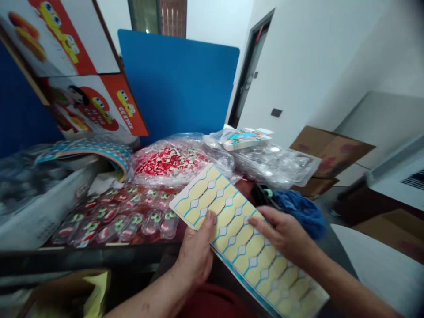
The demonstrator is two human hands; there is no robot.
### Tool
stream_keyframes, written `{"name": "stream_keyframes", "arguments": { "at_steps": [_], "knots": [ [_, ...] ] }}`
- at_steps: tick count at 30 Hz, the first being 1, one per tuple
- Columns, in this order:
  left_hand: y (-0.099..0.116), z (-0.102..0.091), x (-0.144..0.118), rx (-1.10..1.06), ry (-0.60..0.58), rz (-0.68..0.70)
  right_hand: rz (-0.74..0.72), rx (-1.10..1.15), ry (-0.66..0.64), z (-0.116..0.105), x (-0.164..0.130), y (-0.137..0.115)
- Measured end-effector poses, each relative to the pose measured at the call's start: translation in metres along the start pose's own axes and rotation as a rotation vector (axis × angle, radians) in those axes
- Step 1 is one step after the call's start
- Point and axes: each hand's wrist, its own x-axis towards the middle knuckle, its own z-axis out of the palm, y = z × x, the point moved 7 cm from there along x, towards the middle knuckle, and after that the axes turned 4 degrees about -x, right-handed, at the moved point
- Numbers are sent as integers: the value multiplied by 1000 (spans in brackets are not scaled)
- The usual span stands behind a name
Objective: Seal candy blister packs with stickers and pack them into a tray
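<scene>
A stack of sticker sheets (233, 223) is held tilted above my lap, its yellowish side with blue wavy outlines facing me. My left hand (198, 247) grips the near-left edge, thumb on top and fingers hidden beneath. At the far-right edge, my right hand (278, 227) pinches the sheets between thumb and fingers. To the left, several small clear plastic packs (124, 225) with red, white and green pieces lie in rows on the dark red table. Behind them sits a clear bag of small red and white pieces (165, 161).
Clear plastic trays (271, 163) lie at the back right with a printed card (247, 137) on top. A white bin (56, 212) stands at left, near printed boxes (96, 101). A blue cloth (301, 212) and brown cartons (331, 150) are at right.
</scene>
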Motion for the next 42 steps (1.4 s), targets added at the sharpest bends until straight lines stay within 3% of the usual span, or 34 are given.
{"name": "stream_keyframes", "arguments": {
  "at_steps": [2,5,7,10,13,16,18,20,23,27,30,34,37,39,42],
  "knots": [
    [2,-40,-5,56,51,-61,-45,-34,-208,44,-9,12],
    [11,-90,-10,262,82,-146,-127,-101,-346,82,-22,28],
    [15,-112,-9,356,119,-191,-136,-103,-436,98,-27,35],
    [21,-123,-4,387,202,-183,-119,-58,-546,113,-30,37],
    [24,-111,6,315,218,-110,-21,119,-503,111,-24,38],
    [17,-77,13,200,13,-54,164,388,-348,97,-12,45],
    [3,-53,12,222,-156,-99,230,489,-281,88,-6,46],
    [-12,-40,8,254,-242,-143,258,547,-256,82,-2,43],
    [-19,-32,5,206,-284,-141,364,772,-252,87,0,41],
    [-12,-30,2,168,-331,-134,491,1170,-274,110,3,35],
    [-5,-29,3,160,-342,-112,504,1267,-257,122,10,31],
    [-2,-23,9,147,-356,-93,490,1257,-234,125,15,33],
    [-5,-22,16,147,-319,-88,477,1111,-218,118,11,41],
    [-7,-25,20,185,-228,-64,399,864,-184,108,5,41],
    [-5,-29,23,239,-56,2,103,338,-49,88,-4,17]
  ]
}}
